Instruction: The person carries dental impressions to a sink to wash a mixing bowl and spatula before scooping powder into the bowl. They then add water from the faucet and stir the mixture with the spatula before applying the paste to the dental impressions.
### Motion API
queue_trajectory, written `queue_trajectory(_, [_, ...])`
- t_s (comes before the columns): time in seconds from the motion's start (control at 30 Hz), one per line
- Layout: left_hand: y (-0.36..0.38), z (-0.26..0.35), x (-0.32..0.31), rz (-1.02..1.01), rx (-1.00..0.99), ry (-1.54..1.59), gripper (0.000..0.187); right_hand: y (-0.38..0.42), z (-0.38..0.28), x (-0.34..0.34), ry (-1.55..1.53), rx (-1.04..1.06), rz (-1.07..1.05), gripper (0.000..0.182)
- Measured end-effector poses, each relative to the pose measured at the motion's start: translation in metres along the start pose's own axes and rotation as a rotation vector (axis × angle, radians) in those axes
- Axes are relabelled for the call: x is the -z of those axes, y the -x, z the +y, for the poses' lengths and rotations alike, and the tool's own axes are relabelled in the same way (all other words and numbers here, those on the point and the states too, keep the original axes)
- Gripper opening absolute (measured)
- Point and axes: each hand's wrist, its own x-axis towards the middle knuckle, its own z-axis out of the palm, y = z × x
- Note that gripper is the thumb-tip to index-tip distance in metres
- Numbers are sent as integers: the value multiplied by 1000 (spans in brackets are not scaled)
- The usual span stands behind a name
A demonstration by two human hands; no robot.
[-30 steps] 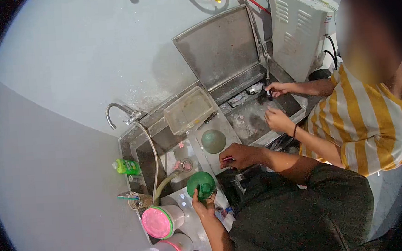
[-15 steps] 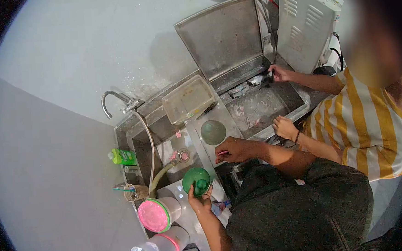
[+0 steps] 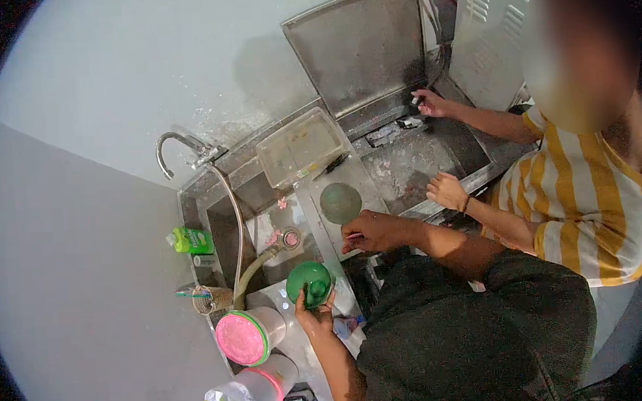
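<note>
My left hand (image 3: 315, 317) grips a green rubber mixing bowl (image 3: 308, 276) from below, its fingers around the near side. The bowl tilts toward me above the metal counter (image 3: 277, 297). My right hand (image 3: 371, 232) is closed just in front of a round grey-green bowl (image 3: 340, 203) on the counter between the basins. A small pinkish piece shows at its fingers, too little of it visible to name.
A sink basin (image 3: 223, 225) with pink scraps and a hose lies left, beneath a tap (image 3: 186, 151). A clear plastic tub (image 3: 303, 146), pink-lidded bucket (image 3: 241, 338) and green bottle (image 3: 191, 241) stand around. A co-worker in a striped shirt (image 3: 586, 206) is at the right-hand basin.
The view has shifted slightly. The co-worker's far hand has moved a little left and up, over the basin's back edge. My hands keep their holds, nearly in place.
</note>
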Motion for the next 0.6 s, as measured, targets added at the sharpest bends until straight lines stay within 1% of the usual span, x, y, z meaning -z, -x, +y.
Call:
queue_trajectory(0.07, [0, 1, 1, 9, 13, 9, 51, -3, 0, 1, -12, -32, -26, 31])
queue_trajectory(0.13, [2, 2, -4, 19, 24, 19, 51, -4, 4, 0, -29, -17, -30, 30])
queue_trajectory(0.2, [6, 2, -9, 113, -26, 10, 50, -6, 6, -3, -49, 0, -38, 28])
queue_trajectory(0.23, [6, 2, -5, 122, -33, 16, 50, -8, 7, -5, -37, -12, -40, 27])
queue_trajectory(0.3, [3, 2, 1, 20, -15, 52, 49, -15, 5, -6, -28, -17, -60, 26])
queue_trajectory(0.37, [4, 2, 6, 56, -28, 59, 48, -21, -5, -5, -129, -133, -169, 25])
queue_trajectory(0.4, [5, 3, 7, 81, -29, 57, 48, -25, -7, -7, -133, -128, -191, 25])
queue_trajectory(0.47, [10, 4, 10, 103, -49, 62, 49, -34, -8, -9, -453, -187, -262, 24])
queue_trajectory(0.5, [12, 4, 11, 109, -57, 53, 49, -40, -10, -10, -455, -184, -286, 24])
queue_trajectory(0.53, [14, 4, 14, 126, -68, 68, 49, -45, -13, -11, -540, -180, -291, 22])
queue_trajectory(0.57, [15, 5, 17, 153, -44, 97, 47, -50, -14, -13, -625, -178, -296, 20])
queue_trajectory(0.6, [16, 5, 19, 178, -22, 127, 46, -57, -15, -15, -626, -177, -322, 20])
